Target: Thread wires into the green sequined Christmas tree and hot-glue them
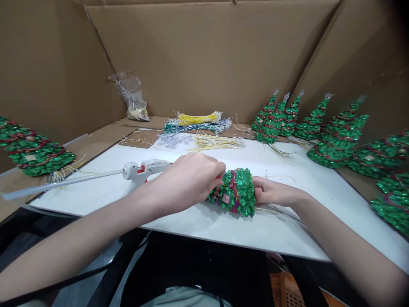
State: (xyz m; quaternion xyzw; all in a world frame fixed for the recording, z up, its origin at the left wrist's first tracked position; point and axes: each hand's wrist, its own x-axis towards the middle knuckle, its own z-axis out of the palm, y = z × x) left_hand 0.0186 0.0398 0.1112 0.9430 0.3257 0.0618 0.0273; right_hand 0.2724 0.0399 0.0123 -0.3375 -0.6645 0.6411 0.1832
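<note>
A small green glittery Christmas tree [238,192] with red garland lies on its side over the white board, its wide base facing right. My left hand [196,175] is closed over the narrow end of the tree, hiding its tip. My right hand [271,192] is curled at the base, with its fingertips partly hidden against the base. Thin wires [281,212] trail from the base side, beneath my right wrist. Behind my left forearm stands a white glue gun [147,168] with a long glue stick sticking out to the left.
Several finished-looking trees [338,140] line the right side; another tree [35,149] leans at the left. Bundled yellow wires [200,118], loose pale wires [219,142] and a clear bag [132,96] sit at the back. Cardboard walls [204,55] enclose the white board [179,221].
</note>
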